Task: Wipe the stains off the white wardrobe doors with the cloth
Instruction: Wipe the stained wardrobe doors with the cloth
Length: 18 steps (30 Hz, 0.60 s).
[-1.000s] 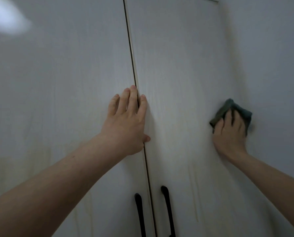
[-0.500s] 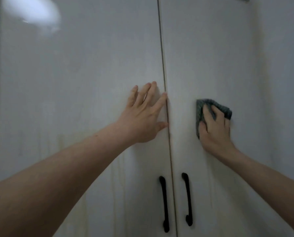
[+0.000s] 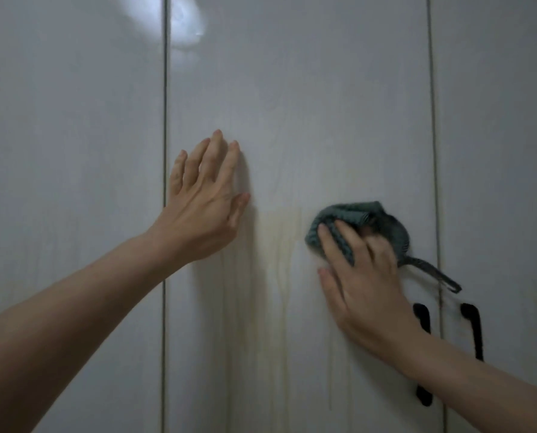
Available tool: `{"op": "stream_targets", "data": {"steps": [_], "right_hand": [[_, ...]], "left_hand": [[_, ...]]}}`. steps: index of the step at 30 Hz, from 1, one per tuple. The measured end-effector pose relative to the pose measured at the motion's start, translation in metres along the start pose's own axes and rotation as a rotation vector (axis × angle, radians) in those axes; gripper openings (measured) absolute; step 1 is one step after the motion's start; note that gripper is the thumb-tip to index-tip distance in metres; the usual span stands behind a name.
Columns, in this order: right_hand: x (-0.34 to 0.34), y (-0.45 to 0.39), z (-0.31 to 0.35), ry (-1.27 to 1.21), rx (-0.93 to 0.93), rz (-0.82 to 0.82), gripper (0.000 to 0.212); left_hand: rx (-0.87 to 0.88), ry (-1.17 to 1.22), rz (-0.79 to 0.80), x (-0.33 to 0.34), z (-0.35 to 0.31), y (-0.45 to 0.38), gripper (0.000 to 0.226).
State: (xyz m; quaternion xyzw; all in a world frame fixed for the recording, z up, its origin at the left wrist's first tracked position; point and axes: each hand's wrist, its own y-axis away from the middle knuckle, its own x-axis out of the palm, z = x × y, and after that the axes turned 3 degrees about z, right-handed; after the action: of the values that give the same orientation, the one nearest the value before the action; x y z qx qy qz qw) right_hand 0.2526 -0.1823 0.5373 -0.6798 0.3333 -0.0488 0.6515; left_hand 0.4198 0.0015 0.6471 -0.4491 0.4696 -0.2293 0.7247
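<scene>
Three white wardrobe door panels fill the view, the middle door widest, flanked by a left panel and a right panel, with dark vertical gaps between them. One pale glare patch sits at the top, straddling the left gap. Yellowish stains run down the middle door in faint vertical streaks, between the two hands; lower down the streaks fade and are hard to trace. Left hand: flat against the middle door just right of the left gap, fingers extended and slightly spread, thumb out to the side, holding nothing. Right hand: pressing a grey-green cloth against the same door, just right of the stains; fingers close together over the bunched fabric, motion-blurred at the knuckles. One loose strip of the cloth trails down and right, across the right gap. Two black handles, one partly hidden behind the right forearm, the other on the right panel, its lower end cut off by the arm.
</scene>
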Motion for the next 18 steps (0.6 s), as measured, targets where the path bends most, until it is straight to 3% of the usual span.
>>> {"op": "stream_targets", "data": {"steps": [5, 7, 10, 13, 18], "right_hand": [[-0.016, -0.050, -0.015, 0.059, -0.103, 0.042, 0.052], [-0.032, -0.086, -0.032, 0.053, -0.001, -0.047, 0.052], [-0.051, -0.112, -0.037, -0.180, 0.239, -0.167, 0.051], [-0.039, -0.090, -0.008, -0.261, 0.319, -0.189, 0.051], [0.019, -0.001, 0.055, 0.021, 0.186, -0.095, 0.053]], "left_hand": [[-0.052, -0.036, -0.050, 0.004, 0.041, 0.019, 0.072], [-0.059, -0.053, -0.071, 0.005, 0.054, 0.022, 0.071], [-0.066, -0.053, -0.081, 0.005, 0.067, 0.024, 0.071], [-0.029, -0.079, -0.098, 0.006, 0.075, 0.025, 0.070], [0.015, -0.106, -0.117, 0.007, 0.082, 0.027, 0.066]]}}
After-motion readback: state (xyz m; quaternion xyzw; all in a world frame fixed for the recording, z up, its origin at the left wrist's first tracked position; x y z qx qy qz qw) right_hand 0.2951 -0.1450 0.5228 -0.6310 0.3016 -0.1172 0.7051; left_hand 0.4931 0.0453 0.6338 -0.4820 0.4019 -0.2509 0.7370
